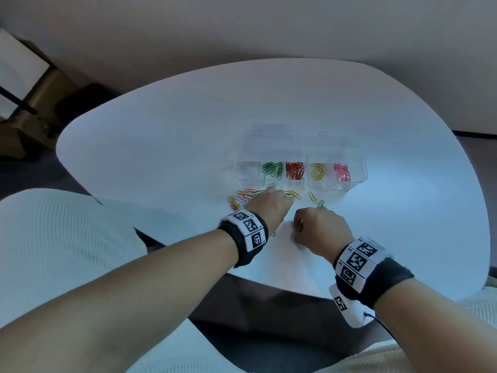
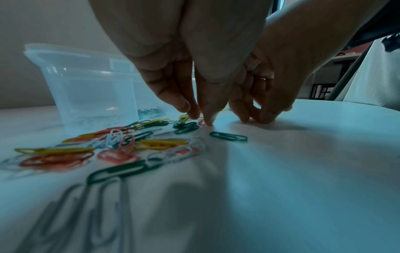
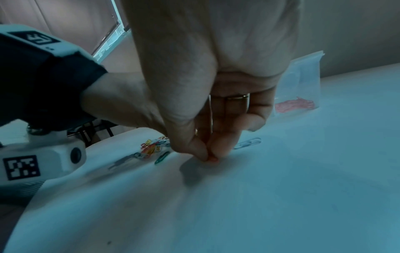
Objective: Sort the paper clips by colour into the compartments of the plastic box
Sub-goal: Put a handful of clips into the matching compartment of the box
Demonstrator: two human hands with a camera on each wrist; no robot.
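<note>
**Both hands down among the loose clips, box partly filled**

Forearms with tagged black wrist bands fill the near part of the head view, reaching onto the white worktop (image 1: 161,146).

At about 9 o'clock from the hands lies the mixed heap of loose paper clips (image 1: 240,198), yellow, red, pink, green and white tangled together. The left hand (image 1: 271,208) rests at the heap's right edge; in the left wrist view its fingers (image 2: 190,109) point down, loosely curved, with the tips touching the worktop among the clips, and I cannot tell that they have hold of any. A single green clip (image 2: 228,136) lies apart just to the right of those fingertips.

The right hand (image 1: 321,227) sits just beside the left, at its 4 o'clock. Its thumb and fingers (image 3: 218,147) are pinched together against the worktop on a small reddish clip (image 3: 213,159), mostly hidden by the tips. More strays lie at 12 o'clock from this hand.

At 12 o'clock from both hands stands the clear plastic box (image 1: 361,168), lid open. Left to right, its compartments hold white or clear clips, green, red, yellow, and pink.
</note>
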